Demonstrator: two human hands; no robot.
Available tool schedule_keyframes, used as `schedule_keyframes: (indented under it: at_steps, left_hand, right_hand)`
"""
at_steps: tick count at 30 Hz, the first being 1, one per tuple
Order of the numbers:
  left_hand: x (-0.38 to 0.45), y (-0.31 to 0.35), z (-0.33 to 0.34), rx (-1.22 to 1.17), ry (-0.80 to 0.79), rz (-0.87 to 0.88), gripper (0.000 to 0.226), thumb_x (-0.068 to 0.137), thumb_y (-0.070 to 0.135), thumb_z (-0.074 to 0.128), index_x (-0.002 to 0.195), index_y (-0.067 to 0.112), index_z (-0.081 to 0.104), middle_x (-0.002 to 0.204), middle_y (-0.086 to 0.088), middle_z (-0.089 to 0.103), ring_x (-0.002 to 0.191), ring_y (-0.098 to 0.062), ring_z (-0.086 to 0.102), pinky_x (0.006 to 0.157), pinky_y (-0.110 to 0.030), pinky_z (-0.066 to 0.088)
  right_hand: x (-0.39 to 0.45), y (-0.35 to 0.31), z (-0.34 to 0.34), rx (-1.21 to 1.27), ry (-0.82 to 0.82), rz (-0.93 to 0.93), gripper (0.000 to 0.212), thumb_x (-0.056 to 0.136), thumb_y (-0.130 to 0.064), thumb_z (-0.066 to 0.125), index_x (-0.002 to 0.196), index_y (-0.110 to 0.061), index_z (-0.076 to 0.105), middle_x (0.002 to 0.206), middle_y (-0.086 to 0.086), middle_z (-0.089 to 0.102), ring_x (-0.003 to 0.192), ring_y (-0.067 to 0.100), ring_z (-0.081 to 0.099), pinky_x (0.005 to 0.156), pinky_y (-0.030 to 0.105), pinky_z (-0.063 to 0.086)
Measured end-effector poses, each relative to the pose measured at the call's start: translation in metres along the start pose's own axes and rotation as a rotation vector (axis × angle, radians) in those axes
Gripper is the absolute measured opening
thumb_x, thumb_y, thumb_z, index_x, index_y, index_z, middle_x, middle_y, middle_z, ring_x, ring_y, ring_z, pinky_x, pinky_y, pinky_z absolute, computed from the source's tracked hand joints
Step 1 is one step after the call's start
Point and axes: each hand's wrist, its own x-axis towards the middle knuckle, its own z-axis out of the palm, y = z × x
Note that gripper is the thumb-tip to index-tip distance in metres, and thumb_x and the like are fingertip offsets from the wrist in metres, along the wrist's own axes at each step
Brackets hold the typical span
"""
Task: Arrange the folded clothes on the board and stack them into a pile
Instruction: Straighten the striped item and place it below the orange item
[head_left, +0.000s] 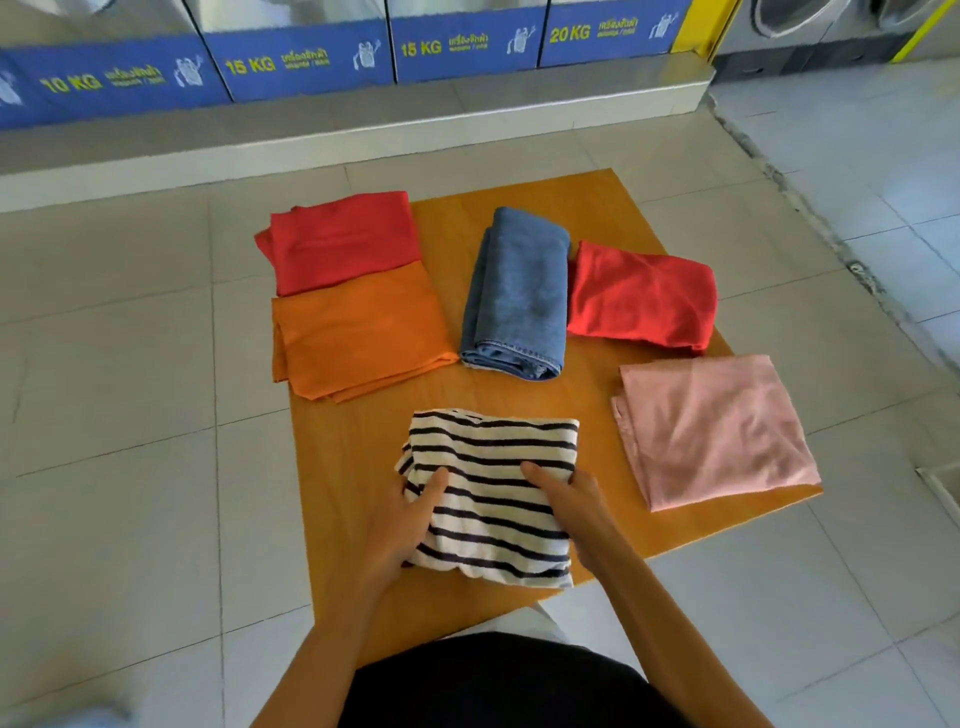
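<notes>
A wooden board (613, 208) lies on the tiled floor with several folded clothes on it. Nearest me is a black-and-white striped shirt (493, 457). My left hand (410, 514) grips its left edge and my right hand (571, 499) grips its right edge, thumbs on top. A folded orange cloth (358, 332) lies at the left, with a red one (343, 239) behind it, partly off the board. Folded blue jeans (519, 291) sit in the middle. A second red cloth (639, 296) lies at the right, and a pink cloth (711, 431) is in front of it.
Grey floor tiles (130, 364) surround the board. A raised step (363, 135) runs along the back, carrying washing machines with blue weight labels (441, 47). More machines (831, 26) stand at the far right. My dark-clothed lap (493, 686) is at the bottom.
</notes>
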Motion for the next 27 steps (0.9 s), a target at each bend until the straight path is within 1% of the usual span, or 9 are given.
schedule_keyframes:
  at_steps: [3, 6, 9, 12, 14, 16, 22, 25, 27]
  left_hand:
    - [0.000, -0.003, -0.031, -0.042, 0.105, 0.013, 0.079, 0.080, 0.069, 0.054, 0.145, 0.029, 0.037, 0.140, -0.001, 0.053, 0.125, -0.024, 0.053, 0.105, -0.049, 0.045]
    - [0.000, 0.001, -0.060, -0.096, 0.254, 0.086, 0.064, 0.089, 0.056, 0.052, 0.144, 0.025, 0.038, 0.136, -0.004, 0.056, 0.122, -0.026, 0.055, 0.100, -0.046, 0.049]
    - [0.008, 0.005, -0.078, -0.136, 0.391, 0.094, 0.060, 0.092, 0.051, 0.051, 0.142, 0.020, 0.039, 0.134, -0.008, 0.056, 0.119, -0.028, 0.056, 0.095, -0.045, 0.051]
    - [0.023, 0.005, -0.085, -0.138, 0.428, 0.004, 0.062, 0.093, 0.049, 0.053, 0.140, 0.012, 0.039, 0.133, -0.013, 0.054, 0.119, -0.031, 0.054, 0.092, -0.043, 0.050]
    - [0.033, 0.005, -0.088, -0.110, 0.432, -0.054, 0.062, 0.092, 0.048, 0.055, 0.139, 0.010, 0.038, 0.132, -0.014, 0.054, 0.118, -0.031, 0.054, 0.093, -0.044, 0.050]
    - [0.041, 0.005, -0.090, -0.084, 0.431, -0.076, 0.061, 0.092, 0.048, 0.055, 0.137, 0.009, 0.041, 0.130, -0.015, 0.056, 0.116, -0.031, 0.055, 0.094, -0.044, 0.050]
    - [0.033, -0.009, -0.086, 0.020, 0.524, -0.076, 0.060, 0.093, 0.050, 0.052, 0.135, 0.008, 0.045, 0.129, -0.015, 0.058, 0.116, -0.033, 0.056, 0.097, -0.045, 0.047]
    - [0.023, -0.012, -0.071, 0.020, 0.647, 0.003, 0.051, 0.096, 0.043, 0.050, 0.134, 0.009, 0.046, 0.127, -0.015, 0.059, 0.115, -0.033, 0.057, 0.098, -0.046, 0.046]
    - [0.024, -0.009, -0.066, 0.021, 0.717, 0.044, 0.047, 0.097, 0.041, 0.049, 0.132, 0.009, 0.048, 0.125, -0.015, 0.061, 0.113, -0.033, 0.058, 0.098, -0.046, 0.046]
  right_hand:
    - [0.009, -0.028, 0.025, -0.071, -0.072, -0.094, 0.024, 0.088, -0.034, 0.076, 0.106, -0.023, 0.064, 0.099, -0.003, 0.072, 0.090, 0.017, 0.071, 0.082, 0.039, 0.061]
    - [0.022, -0.054, 0.054, -0.108, -0.133, -0.181, 0.044, 0.086, -0.038, 0.077, 0.122, -0.019, 0.062, 0.112, 0.000, 0.073, 0.099, 0.019, 0.072, 0.090, 0.044, 0.061]
    - [0.043, -0.074, 0.086, -0.165, -0.146, -0.253, 0.050, 0.086, -0.049, 0.072, 0.127, -0.022, 0.061, 0.112, -0.003, 0.073, 0.100, 0.018, 0.071, 0.091, 0.045, 0.061]
    - [0.065, -0.080, 0.112, -0.236, -0.136, -0.187, 0.060, 0.088, -0.056, 0.066, 0.134, -0.019, 0.053, 0.122, 0.003, 0.068, 0.108, 0.025, 0.068, 0.094, 0.047, 0.059]
    - [0.076, -0.078, 0.120, -0.309, -0.108, -0.118, 0.065, 0.091, -0.053, 0.063, 0.141, -0.015, 0.044, 0.130, 0.008, 0.062, 0.118, 0.031, 0.062, 0.099, 0.047, 0.055]
    - [0.086, -0.075, 0.123, -0.351, -0.084, -0.111, 0.066, 0.093, -0.050, 0.063, 0.143, -0.013, 0.041, 0.133, 0.011, 0.059, 0.123, 0.034, 0.059, 0.102, 0.048, 0.053]
    - [0.098, -0.070, 0.121, -0.467, -0.136, -0.187, 0.063, 0.089, -0.050, 0.067, 0.137, -0.015, 0.050, 0.131, 0.007, 0.064, 0.122, 0.032, 0.061, 0.104, 0.052, 0.051]
    - [0.093, -0.065, 0.126, -0.609, -0.037, -0.273, 0.061, 0.087, -0.057, 0.065, 0.132, -0.016, 0.057, 0.126, 0.006, 0.069, 0.119, 0.031, 0.063, 0.101, 0.050, 0.052]
    - [0.089, -0.066, 0.134, -0.670, 0.040, -0.290, 0.063, 0.087, -0.061, 0.061, 0.132, -0.018, 0.057, 0.125, 0.006, 0.069, 0.118, 0.032, 0.063, 0.099, 0.049, 0.053]
